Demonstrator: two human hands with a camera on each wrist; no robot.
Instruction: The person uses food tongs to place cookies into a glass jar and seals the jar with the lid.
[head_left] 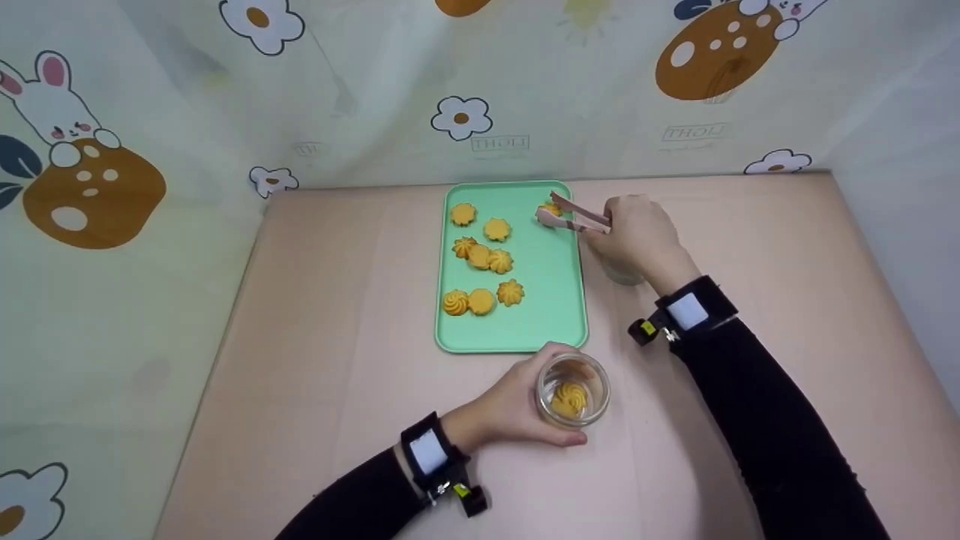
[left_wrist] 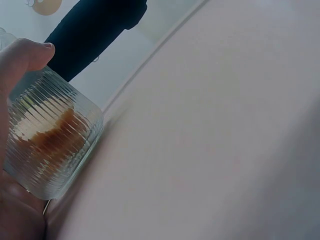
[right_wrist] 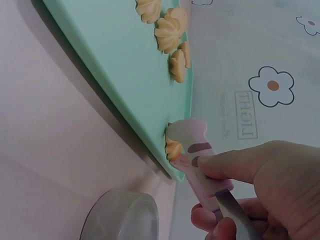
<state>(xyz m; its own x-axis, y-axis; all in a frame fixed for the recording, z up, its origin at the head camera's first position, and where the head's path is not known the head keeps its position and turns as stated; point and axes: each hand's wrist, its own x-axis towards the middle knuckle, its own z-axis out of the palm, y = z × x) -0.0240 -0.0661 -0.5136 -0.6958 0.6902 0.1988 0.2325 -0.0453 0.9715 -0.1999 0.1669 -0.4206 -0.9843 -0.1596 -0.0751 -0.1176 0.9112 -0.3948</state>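
Left hand: the left hand (head_left: 517, 409) is nearest the head camera, fingers and thumb wrapped round the ribbed glass jar (head_left: 573, 390), which stands upright on the table (head_left: 337, 315) just below the tray's near edge.
Jar contents: one swirled cookie in the jar (head_left: 568, 398) lies at the bottom; through the ribbed wall in the left wrist view it shows only as an orange blur.
Right hand: the right hand (head_left: 637, 232) grips pink tongs (head_left: 576, 215) by the handle end.
Tongs: the tips close on a cookie (right_wrist: 173, 149) at the tray's far right corner.
Tray: the green tray (head_left: 551, 300) lies flat mid-table, with eight more cookies (head_left: 480, 259) spread over its left half.
Lid: a round clear lid (right_wrist: 121, 218) rests on the table beside the tray, under the right hand.
Backdrop: a cartoon-print cloth (head_left: 465, 97) hangs behind the table.
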